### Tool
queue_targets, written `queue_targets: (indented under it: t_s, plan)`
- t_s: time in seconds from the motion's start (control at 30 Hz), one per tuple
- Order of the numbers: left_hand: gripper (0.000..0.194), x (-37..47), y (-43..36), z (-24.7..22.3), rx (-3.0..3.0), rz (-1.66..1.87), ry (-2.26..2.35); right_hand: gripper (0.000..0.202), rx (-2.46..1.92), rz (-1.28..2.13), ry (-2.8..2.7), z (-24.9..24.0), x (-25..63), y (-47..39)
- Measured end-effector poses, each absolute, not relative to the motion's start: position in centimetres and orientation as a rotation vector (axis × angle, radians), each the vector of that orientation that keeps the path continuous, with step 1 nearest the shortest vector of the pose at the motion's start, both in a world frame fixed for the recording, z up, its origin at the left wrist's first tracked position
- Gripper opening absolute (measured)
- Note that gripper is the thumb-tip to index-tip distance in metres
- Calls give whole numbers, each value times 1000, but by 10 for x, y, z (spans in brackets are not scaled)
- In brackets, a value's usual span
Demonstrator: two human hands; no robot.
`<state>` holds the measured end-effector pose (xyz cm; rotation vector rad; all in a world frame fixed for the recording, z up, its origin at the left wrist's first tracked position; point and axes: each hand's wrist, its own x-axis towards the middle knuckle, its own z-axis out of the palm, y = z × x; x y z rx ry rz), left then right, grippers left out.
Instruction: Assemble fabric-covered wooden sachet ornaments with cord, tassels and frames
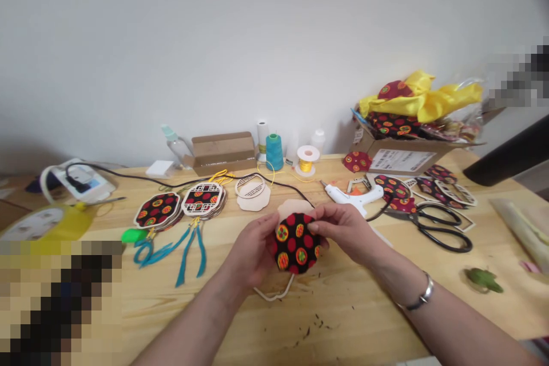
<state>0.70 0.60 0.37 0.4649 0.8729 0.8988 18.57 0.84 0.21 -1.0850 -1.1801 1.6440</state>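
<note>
Between my two hands is a roundish fabric piece (297, 245), black with red dots and orange-yellow flower medallions. My left hand (256, 243) grips its left edge. At the upper right edge, my right hand (338, 230) pinches it between thumb and fingers. A pale scalloped board (295, 206) shows just beyond the fabric's top edge; I cannot tell whether it is held too. Under the hands, a cream-coloured cord or thin frame (274, 298) is partly hidden. A white glue gun (354, 197) lies beyond my right hand.
Tasselled ornaments (201, 201) are stacked at left, near thin wooden cutouts (254, 193). Black-handled scissors (441, 226) lie right. Behind stand a teal thread cone (274, 152), a yellow cord spool (306, 161) and a cardboard box (401, 155) of fabric. A black cable (141, 176) crosses the table.
</note>
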Motion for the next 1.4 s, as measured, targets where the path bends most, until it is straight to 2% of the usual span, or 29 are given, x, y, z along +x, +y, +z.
queue_targets:
  t_s: [0.2, 0.47, 0.67, 1.4]
  plan:
    - [26, 8, 7, 3, 508, 916, 821, 24, -1355, 1383, -1189, 3, 183, 14]
    - [39, 8, 8, 6, 474, 867, 791, 23, -1458, 1269, -1267, 1, 184, 15]
    - [20, 7, 5, 2, 617, 886, 787, 22, -1472, 1253, -1298, -2, 186, 16]
    - [26, 8, 8, 1, 540, 867, 810, 20, -1515, 1128, -1386, -7, 190, 18]
